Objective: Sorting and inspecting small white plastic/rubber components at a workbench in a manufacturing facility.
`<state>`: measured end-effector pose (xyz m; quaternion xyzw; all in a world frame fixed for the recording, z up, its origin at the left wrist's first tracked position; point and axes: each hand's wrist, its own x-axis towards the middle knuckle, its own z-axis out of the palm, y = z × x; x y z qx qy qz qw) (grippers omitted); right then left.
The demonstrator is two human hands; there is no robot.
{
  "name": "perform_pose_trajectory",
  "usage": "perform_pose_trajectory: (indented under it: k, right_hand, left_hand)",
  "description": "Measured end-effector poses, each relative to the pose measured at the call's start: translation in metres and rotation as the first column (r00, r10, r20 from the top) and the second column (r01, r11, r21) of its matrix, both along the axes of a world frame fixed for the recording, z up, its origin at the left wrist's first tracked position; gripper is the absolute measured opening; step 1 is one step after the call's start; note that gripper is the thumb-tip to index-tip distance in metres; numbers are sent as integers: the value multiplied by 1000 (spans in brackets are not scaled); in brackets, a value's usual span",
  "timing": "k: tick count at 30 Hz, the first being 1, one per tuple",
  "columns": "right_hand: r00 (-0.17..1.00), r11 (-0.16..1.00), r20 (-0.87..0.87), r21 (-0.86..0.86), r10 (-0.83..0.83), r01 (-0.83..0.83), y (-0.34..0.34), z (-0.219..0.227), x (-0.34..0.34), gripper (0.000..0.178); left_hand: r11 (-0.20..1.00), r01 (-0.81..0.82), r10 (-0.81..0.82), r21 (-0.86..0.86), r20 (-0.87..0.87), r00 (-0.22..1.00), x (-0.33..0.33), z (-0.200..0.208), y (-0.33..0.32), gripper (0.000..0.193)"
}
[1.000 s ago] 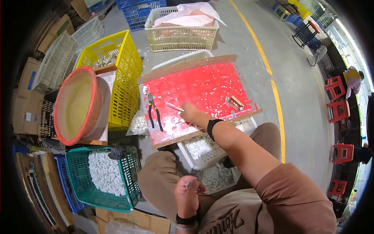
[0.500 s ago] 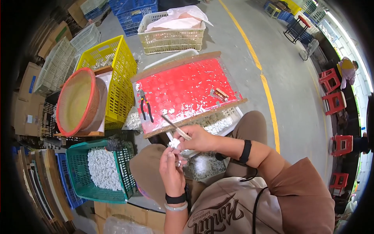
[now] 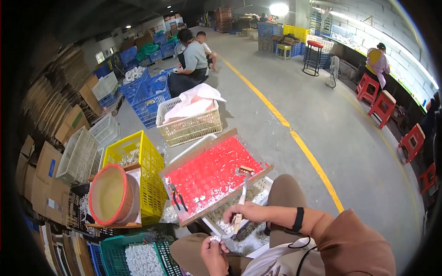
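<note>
Between its fingertips, my left hand (image 3: 214,258) pinches a small white piece (image 3: 215,238), low in the view over my lap. My right hand (image 3: 246,211) is up and to the right of it, apart, closed around a slim knife-like tool (image 3: 237,224) with a pale handle. The tool's grey blade points away from me, toward the red work board (image 3: 207,168). White shavings and bits litter that board, which has wooden strips along its edges. Pliers (image 3: 177,198) with black handles lie at its left side, and a small brown block (image 3: 246,170) at its right.
Under the board, a white tray (image 3: 212,224) holds white pieces. On the left stand a green basket (image 3: 113,260) of white pieces, an orange-rimmed basket (image 3: 130,195) and a yellow crate (image 3: 154,177). Ahead are a cream crate (image 3: 191,129) and two seated people (image 3: 195,64).
The view has tilted up, bringing people into sight. My right hand has parted from the left, and its tool has swung to point away. The white piece stays in my left hand.
</note>
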<state>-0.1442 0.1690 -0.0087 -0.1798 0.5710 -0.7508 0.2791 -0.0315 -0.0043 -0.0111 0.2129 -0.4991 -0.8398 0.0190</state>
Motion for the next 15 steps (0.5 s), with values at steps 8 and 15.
perform_pose_trajectory:
  k: [8, 15]
  right_hand:
    - [997, 988, -30, 139, 77, -73, 37, 45, 40, 30]
    - [995, 985, -94, 174, 27, -10, 36, 54, 55, 18]
  left_hand:
    - [996, 83, -81, -46, 48, 996, 19, 14, 4, 14]
    - [992, 125, -126, 4, 33, 992, 31, 25, 0, 19]
